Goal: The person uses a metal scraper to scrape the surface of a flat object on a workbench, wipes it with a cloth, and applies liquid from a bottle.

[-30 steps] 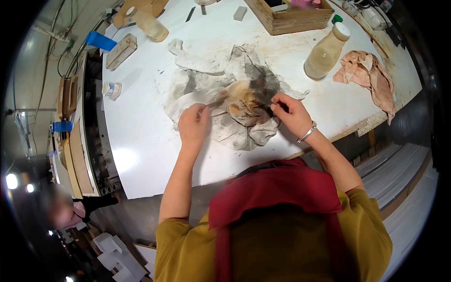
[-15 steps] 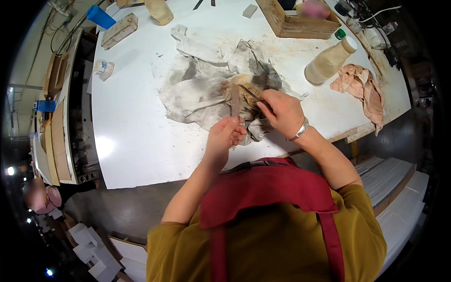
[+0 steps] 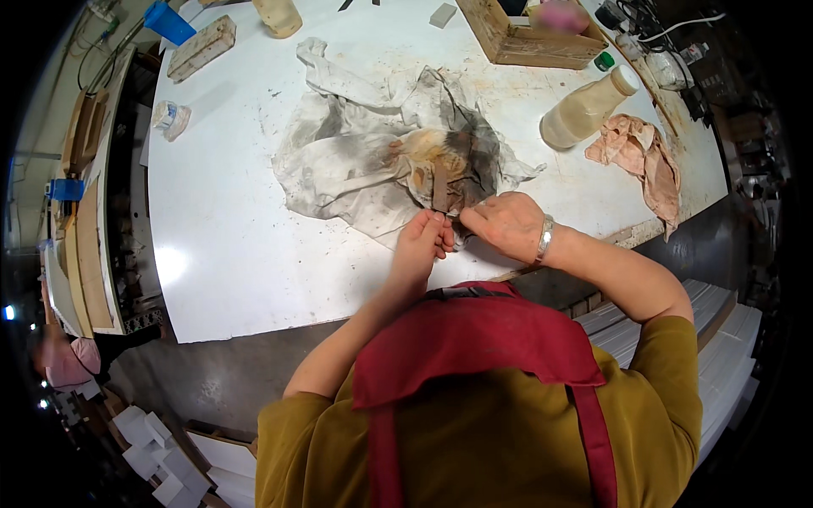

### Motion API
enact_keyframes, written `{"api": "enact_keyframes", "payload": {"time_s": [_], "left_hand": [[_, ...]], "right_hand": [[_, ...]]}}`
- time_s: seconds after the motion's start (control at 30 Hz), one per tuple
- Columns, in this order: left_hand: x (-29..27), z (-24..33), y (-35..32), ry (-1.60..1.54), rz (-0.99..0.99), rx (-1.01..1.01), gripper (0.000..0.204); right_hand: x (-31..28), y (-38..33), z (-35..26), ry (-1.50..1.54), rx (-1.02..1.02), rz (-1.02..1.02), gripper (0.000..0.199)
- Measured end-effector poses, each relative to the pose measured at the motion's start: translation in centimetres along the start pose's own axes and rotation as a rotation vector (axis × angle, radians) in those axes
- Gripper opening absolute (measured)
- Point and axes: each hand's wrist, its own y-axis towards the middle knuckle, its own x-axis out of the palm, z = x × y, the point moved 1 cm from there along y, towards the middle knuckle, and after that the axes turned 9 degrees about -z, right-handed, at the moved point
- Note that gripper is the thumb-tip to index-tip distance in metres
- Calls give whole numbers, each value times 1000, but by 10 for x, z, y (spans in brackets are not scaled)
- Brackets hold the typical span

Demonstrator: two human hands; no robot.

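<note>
My left hand (image 3: pixel 420 243) pinches the near end of a flat brown strip (image 3: pixel 440 186), which points away from me over a stained rag. The grey-white rag (image 3: pixel 343 165) lies crumpled on the table, with brown and black stains in its middle. Close beside the left fingertips, my right hand (image 3: pixel 508 225) is closed, wearing a silver bracelet (image 3: pixel 544 239). The thin dark tool it held half a second ago is mostly hidden by its fingers now.
On the white table (image 3: pixel 220 245), a bottle of cloudy liquid (image 3: pixel 584 110) and a pinkish cloth (image 3: pixel 635 152) lie to the right. A wooden box (image 3: pixel 538 46) stands at the back. At the far left are a stained block (image 3: pixel 201 49), a blue cup (image 3: pixel 169 23) and a small tub (image 3: pixel 171 118).
My right hand has come down toward my body, drawing the dark tool off the rag to the strip's near end. The left hand and strip have shifted slightly right.
</note>
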Motion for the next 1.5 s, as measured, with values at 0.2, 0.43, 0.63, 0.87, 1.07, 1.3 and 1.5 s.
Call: {"api": "enact_keyframes", "payload": {"time_s": [0.2,0.43,0.63,0.87,1.07,1.3,1.5], "left_hand": [[-1,-10,5,-21,48,33,19],[-4,-11,5,-36,97,-5,17],[3,0,1,-26,122,1,15],[4,-3,3,-24,106,14,18],[8,-4,3,-30,131,19,18],[-2,-7,5,-62,170,4,17],[4,-8,7,-44,140,20,17]], "right_hand": [[14,15,8,-5,-38,-52,8],[22,30,5,-14,-24,-28,8],[11,8,0,25,-26,13,8],[23,15,9,-21,-31,-8,8],[29,24,10,-8,-17,2,8],[19,14,1,11,18,-68,9],[23,16,3,-29,20,-40,8]]}}
